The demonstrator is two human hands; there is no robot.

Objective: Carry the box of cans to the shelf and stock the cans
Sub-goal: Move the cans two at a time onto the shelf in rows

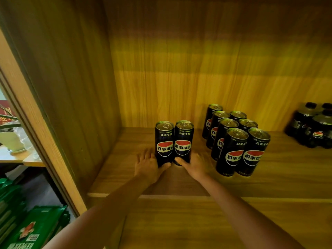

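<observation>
At the far left, outside the wooden unit, green printed packs [34, 230] lie low in the corner, and above them a pale pot [10, 141] stands on a light table [32, 161]. The unit's side panel [71, 97] walls off that area from the shelf [125, 169], whose board runs right across the view.

The person's left hand [148, 165] rests on the shelf board against the base of the left can [164, 142], fingers spread loosely along its left side and thumb curled across the front of its foot. Touching it on the right stands the right can [183, 141], also upright, label forward. The right hand [195, 165] cups this can's base from the right, thumb pressed on the lower front; its other fingers are hidden behind the can. Both cans stand near the shelf's left rear corner, with bare board between them and the side panel.

Just right of the right hand, a block of stocked cans [235, 141] stands in two rows running back toward the rear wall, near the wrist. Well apart at the far right edge sits a cluster of dark bottles [312, 126].
</observation>
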